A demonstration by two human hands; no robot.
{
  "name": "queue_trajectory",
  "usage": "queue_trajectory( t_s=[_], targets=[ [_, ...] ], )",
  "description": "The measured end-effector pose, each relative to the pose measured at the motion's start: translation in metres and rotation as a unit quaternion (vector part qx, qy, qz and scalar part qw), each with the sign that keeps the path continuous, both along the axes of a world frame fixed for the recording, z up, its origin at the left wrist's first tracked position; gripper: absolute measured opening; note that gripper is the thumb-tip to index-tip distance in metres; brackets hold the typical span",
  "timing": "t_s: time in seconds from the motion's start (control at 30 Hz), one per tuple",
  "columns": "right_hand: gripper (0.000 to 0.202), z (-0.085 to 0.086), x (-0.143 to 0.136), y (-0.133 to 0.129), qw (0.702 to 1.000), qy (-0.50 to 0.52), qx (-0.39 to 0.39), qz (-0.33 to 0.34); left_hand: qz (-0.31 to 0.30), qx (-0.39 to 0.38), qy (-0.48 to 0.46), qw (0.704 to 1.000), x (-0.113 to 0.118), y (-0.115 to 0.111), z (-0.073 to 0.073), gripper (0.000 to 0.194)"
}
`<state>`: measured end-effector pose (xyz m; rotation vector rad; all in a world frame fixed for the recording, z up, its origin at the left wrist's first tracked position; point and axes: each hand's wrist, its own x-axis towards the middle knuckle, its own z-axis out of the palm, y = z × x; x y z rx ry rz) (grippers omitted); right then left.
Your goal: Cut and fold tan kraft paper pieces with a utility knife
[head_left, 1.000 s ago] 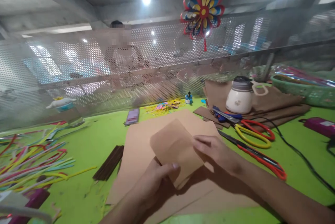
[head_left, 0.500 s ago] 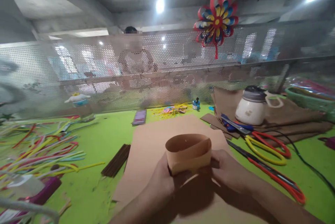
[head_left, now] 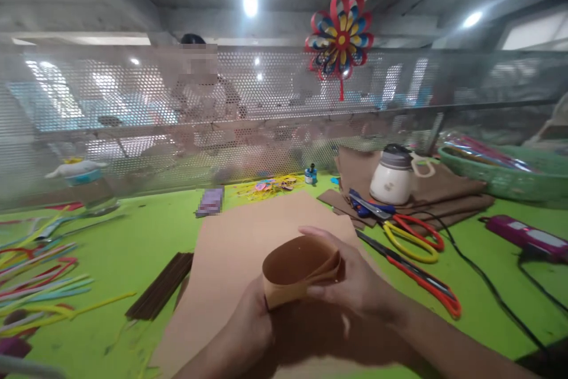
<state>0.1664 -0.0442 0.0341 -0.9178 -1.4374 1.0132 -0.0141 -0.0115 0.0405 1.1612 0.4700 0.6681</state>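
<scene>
A looped band of brown paper (head_left: pixel 284 294) is held up above a large sheet of tan paper (head_left: pixel 222 249) on the green table. Its left end rests in my left hand (head_left: pixel 251 317), whose fingers are mostly hidden behind and below the band. My right hand (head_left: pixel 355 278) grips the right end, with the thumb in front and the fingers over the far side. The loop's opening faces up, and overlapping layers show at its right side. Below the band, a dark shadow falls on the sheet.
Scissors (head_left: pixel 415 278) lie right, near a white jar (head_left: pixel 390 178), brown folded material (head_left: pixel 465 201) and a green basket (head_left: pixel 510 175). Dark brown strips (head_left: pixel 162 287) and colourful strips (head_left: pixel 48 284) lie left. A person (head_left: pixel 202 95) is beyond the mesh panel (head_left: pixel 275 95).
My right hand has moved up around the band's right end, its fingers now over the far side. The band has tilted slightly. The view has swung right, shifting the scene left.
</scene>
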Motion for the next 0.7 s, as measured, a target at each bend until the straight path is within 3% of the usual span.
queue_trajectory(
  t_s=[0.1, 0.27, 0.43, 0.53, 0.7],
  targets=[
    [0.067, 0.004, -0.008, 0.001, 0.998, -0.02, -0.006, -0.065, -0.012, -0.002, -0.001, 1.0, 0.003, -0.004, -0.001, 0.054],
    [0.048, 0.007, -0.019, -0.002, 0.991, 0.002, 0.017, -0.135, 0.008, 0.059, -0.018, 0.998, 0.006, -0.011, 0.0, 0.058],
    [0.037, 0.003, -0.026, -0.005, 0.984, 0.014, 0.026, -0.177, -0.01, -0.015, -0.006, 1.0, -0.001, -0.003, -0.011, 0.054],
    [0.037, -0.001, -0.025, -0.006, 0.98, -0.005, 0.025, -0.197, 0.027, 0.053, 0.037, 0.998, -0.01, 0.006, -0.018, 0.055],
    [0.044, -0.007, -0.02, -0.006, 0.983, -0.006, 0.005, -0.183, 0.111, 0.19, 0.125, 0.967, -0.019, 0.019, -0.027, 0.039]
  ],
)
